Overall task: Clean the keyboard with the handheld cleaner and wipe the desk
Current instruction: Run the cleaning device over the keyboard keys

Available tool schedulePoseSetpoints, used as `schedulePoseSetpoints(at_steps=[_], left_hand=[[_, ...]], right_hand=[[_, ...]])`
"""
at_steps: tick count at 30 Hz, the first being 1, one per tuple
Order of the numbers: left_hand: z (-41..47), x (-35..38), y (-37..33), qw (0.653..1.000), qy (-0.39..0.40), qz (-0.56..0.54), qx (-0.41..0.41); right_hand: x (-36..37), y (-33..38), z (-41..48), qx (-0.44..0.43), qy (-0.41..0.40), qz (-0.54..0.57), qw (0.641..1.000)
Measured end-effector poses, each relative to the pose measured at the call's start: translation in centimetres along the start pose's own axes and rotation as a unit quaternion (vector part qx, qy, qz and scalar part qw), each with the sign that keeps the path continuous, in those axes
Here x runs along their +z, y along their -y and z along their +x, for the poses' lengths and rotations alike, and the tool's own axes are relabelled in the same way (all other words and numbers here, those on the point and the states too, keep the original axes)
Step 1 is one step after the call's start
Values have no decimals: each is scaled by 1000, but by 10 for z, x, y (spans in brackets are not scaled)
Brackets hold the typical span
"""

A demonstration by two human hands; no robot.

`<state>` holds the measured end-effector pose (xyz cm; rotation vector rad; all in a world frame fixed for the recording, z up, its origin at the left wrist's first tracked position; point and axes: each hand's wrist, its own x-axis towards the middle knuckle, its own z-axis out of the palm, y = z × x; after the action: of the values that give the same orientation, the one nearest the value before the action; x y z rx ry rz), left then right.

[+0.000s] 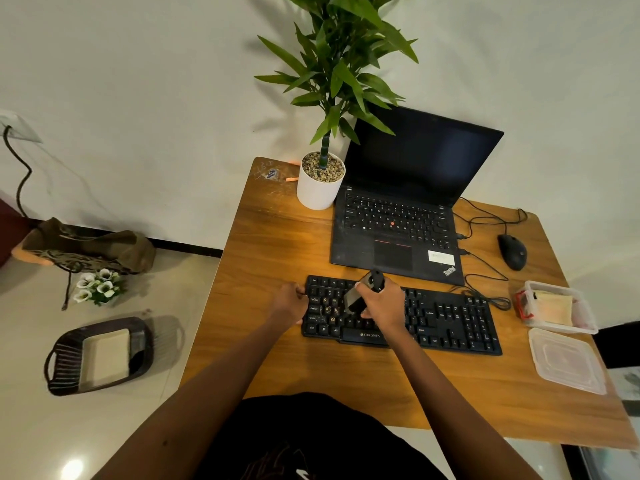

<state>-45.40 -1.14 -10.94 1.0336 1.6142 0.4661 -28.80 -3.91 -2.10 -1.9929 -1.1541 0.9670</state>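
Nearest me, my left hand curls its fingers round the left edge of the black keyboard, probably to stop it sliding. Just beside it, my right hand is wrapped round the handheld cleaner, whose tip tilts down onto the left-hand keys, where pale specks show. The keyboard lies toward the front of the wooden desk. Beyond it sits an open laptop, with a potted plant at its left.

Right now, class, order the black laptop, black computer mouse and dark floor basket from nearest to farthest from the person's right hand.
1. Black laptop, just behind the right hand.
2. Black computer mouse, back right on the wooden desk.
3. Dark basket, on the floor to the left.
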Motion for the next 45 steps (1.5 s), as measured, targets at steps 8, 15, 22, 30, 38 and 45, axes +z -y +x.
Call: schedulePoseSetpoints(at_steps=[8,15,22,30,38,45], left_hand=[[1,0,1,1000,-7,4,-1],[0,1,-1,1000,-9,12,3],[2,1,0,1000,-9,9,-1],[4,2,2,1000,-9,8,-1],[5,2,3,1000,-16,11,7],[5,3,4,1000,-10,2,4]], right_hand=[[4,-1,-5,10,25,-5,1000],[5,-3,-11,23,51,-4,998],[4,-8,-13,37,80,-25,996],[5,-10,-17,39,96,-30,994],[9,-9,-18,39,114,-44,992],[7,-8,-16,69,58,1,996]])
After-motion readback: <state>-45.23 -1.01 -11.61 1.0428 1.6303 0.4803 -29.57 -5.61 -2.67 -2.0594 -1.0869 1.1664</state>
